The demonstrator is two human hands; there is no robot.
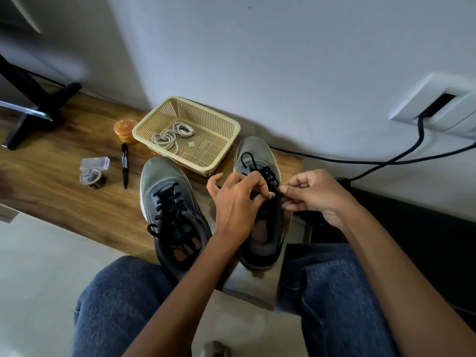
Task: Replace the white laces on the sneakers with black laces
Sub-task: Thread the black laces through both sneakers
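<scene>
Two grey sneakers stand on a wooden table, toes away from me. The left sneaker point(170, 202) is threaded with a black lace. Over the right sneaker point(260, 155), my left hand point(237, 202) and my right hand point(311, 194) each pinch a strand of its black lace point(268, 173) near the tongue. A loop of that lace lies over the toe. The white laces point(171, 136) lie coiled in a beige plastic basket point(219, 130) behind the sneakers.
Left of the sneakers lie a black marker point(125, 166), a roll of tape point(92, 177) by a clear box point(94, 163), and an orange jar point(125, 130). A black stand point(38, 106) is at far left. Black cables point(386, 161) run from a wall socket point(438, 104).
</scene>
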